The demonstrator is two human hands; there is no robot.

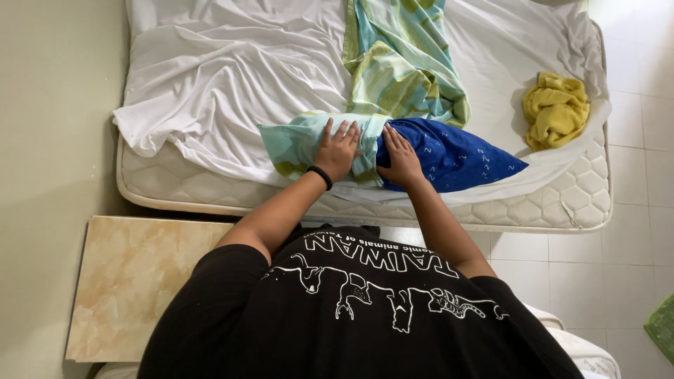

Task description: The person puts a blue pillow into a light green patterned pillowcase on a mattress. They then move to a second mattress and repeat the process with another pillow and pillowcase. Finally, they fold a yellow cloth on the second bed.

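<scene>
Mattress (210,189) with rumpled white sheet (232,77) fills top. Blue pillow (456,158) at centre, half inside green striped pillowcase (291,140). Yellow cloth (556,111) at 2 o'clock. Your left hand (337,151) flat on pillowcase, right hand (401,160) flat on pillow; neither grip closed.

Both hands (368,154) press pillowcase (298,140) over blue pillow (449,158).

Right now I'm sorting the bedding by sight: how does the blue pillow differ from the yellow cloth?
The blue pillow is dark with small white marks; the yellow cloth is plain. The pillow lies stretched out, one end inside a green striped case, under the right hand; the cloth sits crumpled and untouched near the mattress corner. The left hand rests on the case. Both lie on the white sheet.
</scene>
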